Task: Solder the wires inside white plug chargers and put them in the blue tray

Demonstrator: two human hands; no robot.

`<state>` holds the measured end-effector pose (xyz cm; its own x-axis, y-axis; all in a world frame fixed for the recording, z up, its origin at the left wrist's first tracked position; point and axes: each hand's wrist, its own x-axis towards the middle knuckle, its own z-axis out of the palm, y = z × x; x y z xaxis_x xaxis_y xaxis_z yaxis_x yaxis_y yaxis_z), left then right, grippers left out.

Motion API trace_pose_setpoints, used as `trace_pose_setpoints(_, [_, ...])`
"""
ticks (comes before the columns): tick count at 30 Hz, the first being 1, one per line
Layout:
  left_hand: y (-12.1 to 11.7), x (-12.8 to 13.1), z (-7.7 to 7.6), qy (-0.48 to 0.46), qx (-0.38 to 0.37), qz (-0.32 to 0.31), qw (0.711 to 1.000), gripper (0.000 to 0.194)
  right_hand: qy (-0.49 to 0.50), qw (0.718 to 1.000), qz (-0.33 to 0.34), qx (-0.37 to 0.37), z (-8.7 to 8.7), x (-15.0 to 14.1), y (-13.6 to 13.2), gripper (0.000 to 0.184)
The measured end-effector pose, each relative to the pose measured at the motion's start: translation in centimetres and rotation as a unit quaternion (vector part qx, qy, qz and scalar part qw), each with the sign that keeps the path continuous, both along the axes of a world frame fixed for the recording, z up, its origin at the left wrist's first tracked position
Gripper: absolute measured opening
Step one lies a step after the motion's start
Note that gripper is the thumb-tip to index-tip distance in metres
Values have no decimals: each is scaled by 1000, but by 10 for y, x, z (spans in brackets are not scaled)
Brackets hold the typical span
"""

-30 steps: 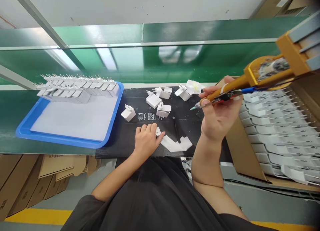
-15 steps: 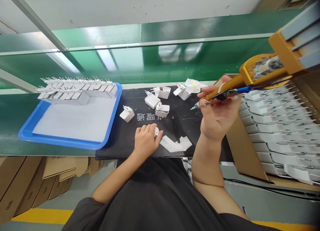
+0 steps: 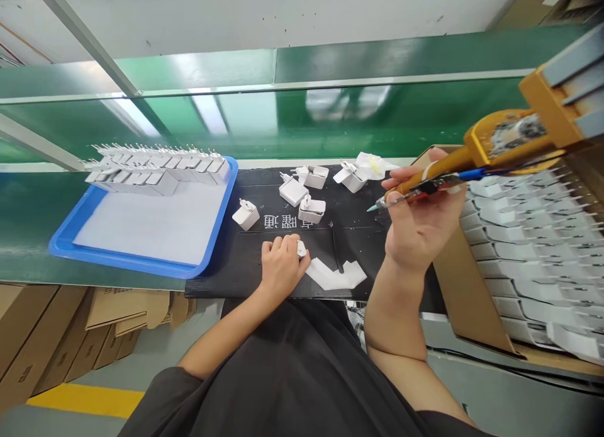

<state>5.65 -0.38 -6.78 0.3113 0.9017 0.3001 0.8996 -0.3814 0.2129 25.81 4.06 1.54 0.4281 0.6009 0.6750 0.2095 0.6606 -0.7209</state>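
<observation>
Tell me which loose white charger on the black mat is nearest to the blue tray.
The leftmost charger, alone just right of the tray; the others are farther right.

Clock positions are taken from the mat centre. Six separate white plug adapters are counted: one [image 3: 246, 215] between 9 and 10 o'clock, three [image 3: 292, 191] at 12, one [image 3: 353, 177] at 1, and one [image 3: 301, 250] at 7, gripped by the left hand [image 3: 282, 267]. One blue tray [image 3: 201, 266] is seen at 9, one open carton [image 3: 465, 283] at 3, one black fork-tipped tool [image 3: 336, 245] at 4, and one gold hand-held tool [image 3: 436, 170] at 2. Adapters stacked in tray and carton cannot be counted exactly.
</observation>
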Motion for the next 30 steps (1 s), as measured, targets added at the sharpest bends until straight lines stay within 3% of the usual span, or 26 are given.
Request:
trace_pose_setpoints(3, [3,-6,-1,-26,0,8,1000,21,8,1000,4,15,-2,2,2,53])
trace_pose_setpoints(8, [26,-28,2,-67,48,99,992,39,8,1000,0,23,-4,4,3,56])
trace_pose_setpoints(14, [63,-50,16,-42,10,145,988,62,0,1000,7,27,-4,5,3,56])
trace_pose_setpoints(19, [74,-65,21,-39,12,177,983,82,-10,999,14,27,-2,5,2,56])
trace_pose_setpoints(23, [69,-55,29,-88,108,133,981,91,-6,1000,13,12,1,6,-3,52])
trace_pose_setpoints(26, [77,-31,36,-137,164,16,977,56,0,1000,14,-3,3,6,-6,46])
trace_pose_setpoints(28, [93,-14,36,-162,122,-37,979,45,1,1000,16,-7,3,6,-7,42])
trace_pose_setpoints(30, [114,0,30,-159,26,-8,987,51,1,1000,15,-7,3,7,-7,36])
